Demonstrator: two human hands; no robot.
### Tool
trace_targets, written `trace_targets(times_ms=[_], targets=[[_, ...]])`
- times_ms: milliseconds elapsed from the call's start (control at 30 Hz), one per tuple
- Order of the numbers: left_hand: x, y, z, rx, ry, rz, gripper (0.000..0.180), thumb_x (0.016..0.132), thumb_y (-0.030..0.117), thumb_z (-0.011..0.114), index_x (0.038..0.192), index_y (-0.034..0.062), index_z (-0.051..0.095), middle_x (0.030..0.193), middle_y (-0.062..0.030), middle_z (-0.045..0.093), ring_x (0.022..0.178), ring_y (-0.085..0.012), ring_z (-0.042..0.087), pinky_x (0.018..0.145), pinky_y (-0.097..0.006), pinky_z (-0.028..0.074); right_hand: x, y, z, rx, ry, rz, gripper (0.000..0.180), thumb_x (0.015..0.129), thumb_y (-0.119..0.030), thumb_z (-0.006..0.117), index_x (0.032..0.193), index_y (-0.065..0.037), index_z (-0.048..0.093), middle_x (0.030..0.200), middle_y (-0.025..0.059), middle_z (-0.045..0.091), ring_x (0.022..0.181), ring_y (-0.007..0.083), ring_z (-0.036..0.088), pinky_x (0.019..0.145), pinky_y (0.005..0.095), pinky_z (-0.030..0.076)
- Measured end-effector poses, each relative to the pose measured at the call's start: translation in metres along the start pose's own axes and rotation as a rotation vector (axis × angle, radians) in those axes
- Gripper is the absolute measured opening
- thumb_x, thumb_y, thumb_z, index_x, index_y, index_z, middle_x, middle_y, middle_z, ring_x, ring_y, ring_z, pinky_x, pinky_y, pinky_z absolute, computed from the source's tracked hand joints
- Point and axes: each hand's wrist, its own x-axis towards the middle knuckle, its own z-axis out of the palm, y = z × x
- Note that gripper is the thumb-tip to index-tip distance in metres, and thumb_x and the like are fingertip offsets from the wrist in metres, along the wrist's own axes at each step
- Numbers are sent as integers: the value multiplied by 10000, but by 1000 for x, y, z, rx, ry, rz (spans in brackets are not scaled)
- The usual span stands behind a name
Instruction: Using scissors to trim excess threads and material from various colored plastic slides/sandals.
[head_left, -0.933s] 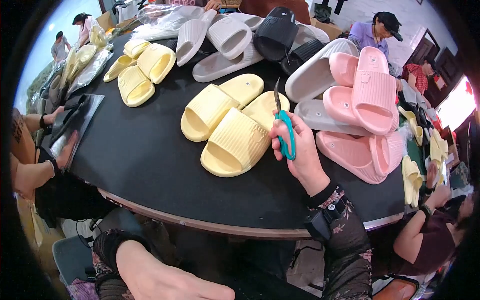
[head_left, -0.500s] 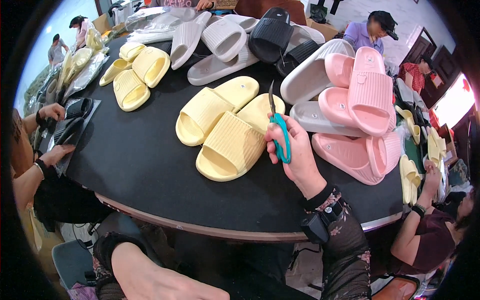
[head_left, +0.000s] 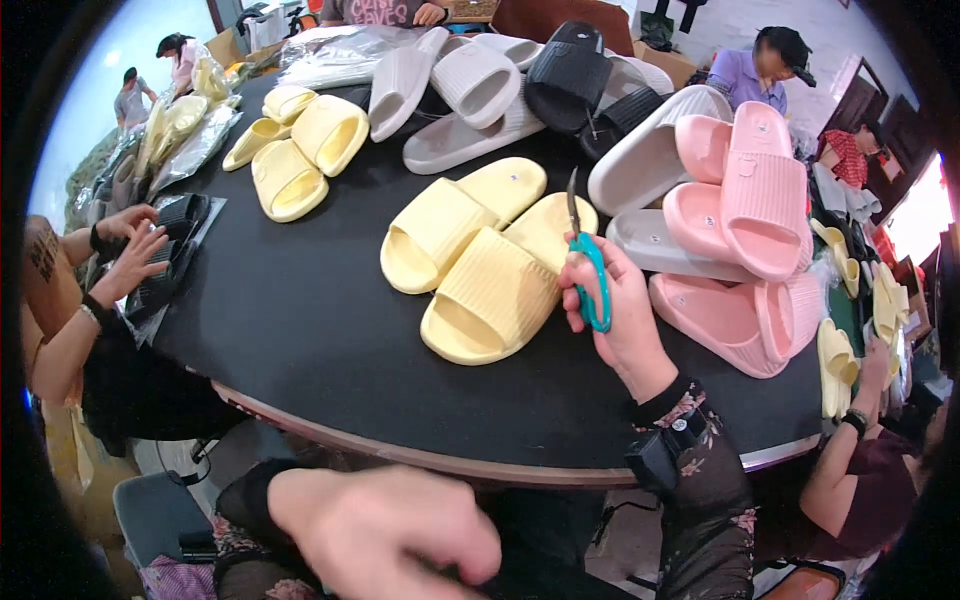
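Note:
My right hand is closed round a pair of scissors with teal handles, the dark blades pointing up and away. It hovers by the near edge of a pair of yellow slippers lying side by side on the black table, wide ribbed straps upward. Below the table's front edge, my left hand is in front of my body, smeared by motion. Its fingers look bent, but what they hold, if anything, is not visible.
More yellow slippers lie at the far left. Grey slippers, black slippers and pink slippers pile up at the back and right. A person's hands handle black slippers at left; several people work around the table.
My left hand has risen from the lower edge and moved right, its fingers now in view. The right hand keeps the scissors beside the yellow pair. The whole scene has shifted slightly right.

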Motion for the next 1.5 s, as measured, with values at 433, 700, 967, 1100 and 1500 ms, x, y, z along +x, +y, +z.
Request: trace_targets(times_ms=[433, 700, 967, 1100, 1500], targets=[[-24, -61, -10, -1065, 976, 192, 70, 896, 119, 542, 958, 89, 554, 794, -60, 536, 507, -116, 423, 501, -288, 393, 0, -4, 5, -37, 2, 15, 417, 846, -151, 599, 1205, 20, 473, 778, 42, 551, 574, 69, 526, 401, 191, 404], [-28, -64, -9, -1057, 1007, 172, 98, 907, 147, 541, 984, 96, 574, 779, -38, 509, 514, -102, 397, 500, -270, 359, -3, -7, 6, -52, 17, -2, 365, 862, -170, 596, 1172, -6, 498, 760, 34, 546, 569, 68, 525, 399, 193, 399], [-18, -43, -10, -890, 1100, -3, 68, 892, 116, 554, 928, 60, 568, 771, -46, 538, 521, -106, 444, 527, -303, 423, -1, -2, 2, 3, -5, 3, 388, 867, -169, 601, 1193, 1, 477, 781, 41, 551, 569, 73, 524, 400, 193, 401], [-13, -29, -19, -693, 1045, -18, 110, 847, 9, 522, 771, 69, 470, 753, -62, 527, 530, -97, 464, 519, -281, 447, -3, -2, -1, 1, -11, -19, 421, 864, -164, 604, 1205, 29, 451, 792, 45, 555, 570, 69, 528, 399, 183, 403], [30, -21, -107, 768, 773, -215, 199, 887, 146, 563, 871, -42, 627, 737, -48, 621, 668, -82, 564, 610, -235, 455, -3, -4, 7, -8, 1, -34, 465, 840, -169, 632, 1202, 58, 449, 761, 37, 528, 563, 69, 519, 393, 184, 396]])
